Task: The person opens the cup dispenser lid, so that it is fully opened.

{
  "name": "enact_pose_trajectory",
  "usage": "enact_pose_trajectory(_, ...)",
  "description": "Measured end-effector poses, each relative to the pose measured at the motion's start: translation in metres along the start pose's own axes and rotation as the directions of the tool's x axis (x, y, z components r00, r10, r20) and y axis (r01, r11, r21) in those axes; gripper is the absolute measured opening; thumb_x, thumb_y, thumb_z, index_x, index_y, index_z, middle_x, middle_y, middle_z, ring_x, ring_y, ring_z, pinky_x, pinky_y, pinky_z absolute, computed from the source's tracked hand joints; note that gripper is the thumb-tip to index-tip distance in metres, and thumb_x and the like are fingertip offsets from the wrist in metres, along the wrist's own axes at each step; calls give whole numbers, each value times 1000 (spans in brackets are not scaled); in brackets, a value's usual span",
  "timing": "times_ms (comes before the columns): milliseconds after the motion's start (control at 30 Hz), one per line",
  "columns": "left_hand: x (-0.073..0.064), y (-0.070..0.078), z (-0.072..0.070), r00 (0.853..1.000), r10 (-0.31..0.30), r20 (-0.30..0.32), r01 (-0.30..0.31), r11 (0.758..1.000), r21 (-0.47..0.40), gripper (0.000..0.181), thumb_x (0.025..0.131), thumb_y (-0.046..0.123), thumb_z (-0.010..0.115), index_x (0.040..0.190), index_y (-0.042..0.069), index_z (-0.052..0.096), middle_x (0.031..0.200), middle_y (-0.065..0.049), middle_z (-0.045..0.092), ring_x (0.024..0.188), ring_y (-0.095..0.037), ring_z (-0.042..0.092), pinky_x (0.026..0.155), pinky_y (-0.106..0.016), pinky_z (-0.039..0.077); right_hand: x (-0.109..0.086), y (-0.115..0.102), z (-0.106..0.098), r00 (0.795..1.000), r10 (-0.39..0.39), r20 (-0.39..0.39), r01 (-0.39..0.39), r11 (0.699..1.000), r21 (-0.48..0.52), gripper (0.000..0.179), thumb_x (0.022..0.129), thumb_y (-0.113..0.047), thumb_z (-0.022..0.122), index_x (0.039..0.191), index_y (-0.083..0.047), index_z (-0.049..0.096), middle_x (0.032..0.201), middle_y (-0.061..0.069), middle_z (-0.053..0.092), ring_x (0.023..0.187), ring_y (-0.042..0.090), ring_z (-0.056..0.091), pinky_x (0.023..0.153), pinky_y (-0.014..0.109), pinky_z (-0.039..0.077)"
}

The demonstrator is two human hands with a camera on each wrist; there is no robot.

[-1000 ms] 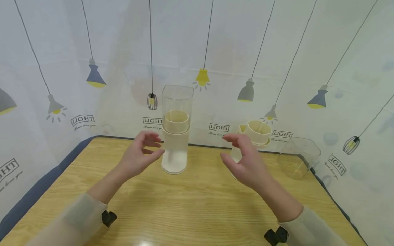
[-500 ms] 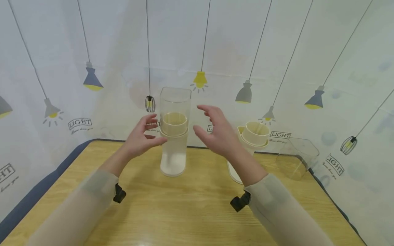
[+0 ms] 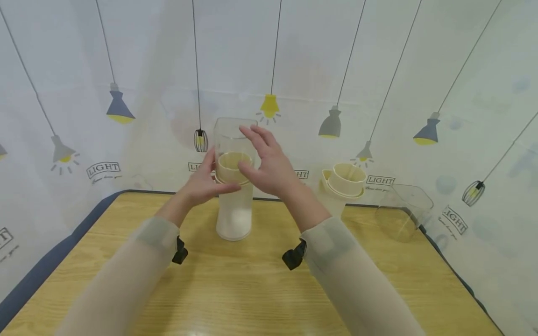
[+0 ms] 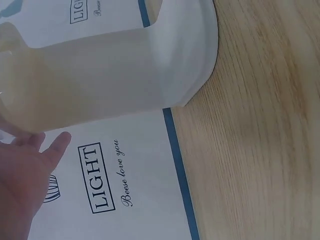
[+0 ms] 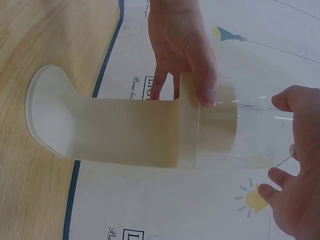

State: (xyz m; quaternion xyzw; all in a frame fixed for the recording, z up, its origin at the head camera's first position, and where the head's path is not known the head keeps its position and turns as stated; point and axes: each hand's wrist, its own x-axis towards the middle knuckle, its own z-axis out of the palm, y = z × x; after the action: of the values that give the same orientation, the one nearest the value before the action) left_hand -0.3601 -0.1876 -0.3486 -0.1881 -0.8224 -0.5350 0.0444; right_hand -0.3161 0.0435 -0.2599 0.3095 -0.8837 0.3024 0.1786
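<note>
A tall cream-white dispenser stand (image 3: 233,214) stands upright on the table. A clear container (image 3: 229,133) sits on its ringed top, around the cream inner rim (image 5: 220,131). My left hand (image 3: 201,183) holds the stand at its collar, thumb across the near side and fingers behind, as the right wrist view shows. My right hand (image 3: 269,163) is at the container's right side, thumb and fingers spread and fairly straight around it. Whether it touches the clear wall I cannot tell. In the left wrist view, part of my left hand (image 4: 25,175) shows below the stand (image 4: 100,80).
A second cream-white stand (image 3: 345,182), with an uncovered ringed top, is to the right, partly behind my right forearm. Farther right lies another clear container (image 3: 403,212). All are on a wooden table (image 3: 235,289) with a dark blue far edge, before a lamp-printed curtain (image 3: 311,56).
My right hand has moved left from near the second stand to the clear container. My left hand has come in and taken hold of the first stand's collar. The stand has not visibly shifted.
</note>
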Motion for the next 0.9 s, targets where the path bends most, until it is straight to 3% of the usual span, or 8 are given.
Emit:
enact_pose_trajectory(133, -1, -2, 2, 999, -41, -19, 41, 999, 27, 127, 81, 46, 92, 171, 38, 3, 165, -12, 40, 148, -35, 44, 120, -66, 41, -2, -2, 4, 1000, -6, -5, 6, 1000, -27, 71, 100, -32, 66, 165, -31, 37, 172, 4, 27, 147, 35, 50, 112, 58, 52)
enact_pose_trajectory(267, -2, -5, 9, 999, -19, -49, 20, 1000, 15, 123, 81, 46, 92, 170, 31, 9, 160, -12, 42, 142, -34, 47, 115, -62, 47, -5, -1, 7, 999, -11, -47, 10, 1000, -27, 66, 102, -34, 67, 162, -29, 41, 170, 4, 30, 137, 37, 59, 105, 56, 56)
enact_pose_trajectory(400, -5, -7, 20, 996, -8, -89, 6, 1000, -29, 124, 79, 42, 95, 168, 29, 10, 161, -13, 37, 137, -33, 52, 115, -56, 49, -7, 1, 9, 996, -6, -85, 4, 1000, -30, 64, 102, -40, 68, 159, -26, 43, 169, 4, 32, 135, 37, 61, 105, 55, 57)
enact_pose_trajectory(600, -12, -5, 31, 987, -27, -158, 24, 999, -23, 130, 72, 45, 98, 167, 28, 11, 164, -13, 26, 137, -34, 50, 111, -53, 53, -9, 0, 11, 995, 15, -103, -19, 999, -34, 68, 100, -48, 70, 157, -22, 43, 169, 4, 33, 132, 37, 64, 106, 54, 57)
enact_pose_trajectory(733, -15, -3, 36, 977, 0, -214, 1, 1000, 5, 129, 68, 45, 101, 165, 23, 18, 159, -12, 31, 134, -32, 51, 108, -52, 56, -10, 1, 12, 993, 24, -118, -28, 999, -33, 69, 99, -49, 71, 156, -21, 43, 169, 3, 32, 130, 33, 63, 99, 52, 59)
enact_pose_trajectory(900, -22, 1, 44, 954, 21, -300, 4, 997, 82, 127, 65, 51, 101, 161, 20, 25, 156, -10, 37, 133, -29, 50, 105, -51, 57, -10, 2, 13, 991, 26, -130, -29, 999, -20, 71, 96, -48, 74, 154, -20, 43, 168, 1, 33, 134, 30, 59, 93, 52, 60)
